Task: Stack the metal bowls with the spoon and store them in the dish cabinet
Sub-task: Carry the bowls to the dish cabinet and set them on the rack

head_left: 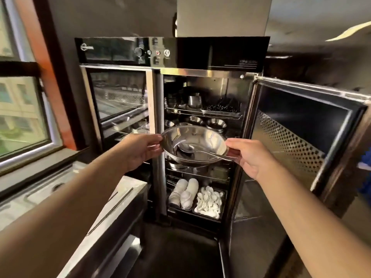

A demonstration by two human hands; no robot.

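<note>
The left hand [140,151] and the right hand [249,157] each grip a side of the stacked metal bowls [200,137] (a spoon [187,148] lies inside), held up before the open dish cabinet [202,72].

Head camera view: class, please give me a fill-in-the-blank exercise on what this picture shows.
1. The stacked metal bowls are held by ____ hands.
2. Inside the top bowl lies a ____.
3. The cabinet's right door is ____.
4. On the bottom shelf, the tray of white spoons sits to the ____ of the white cups.

Missing words: two; spoon; open; right
</note>
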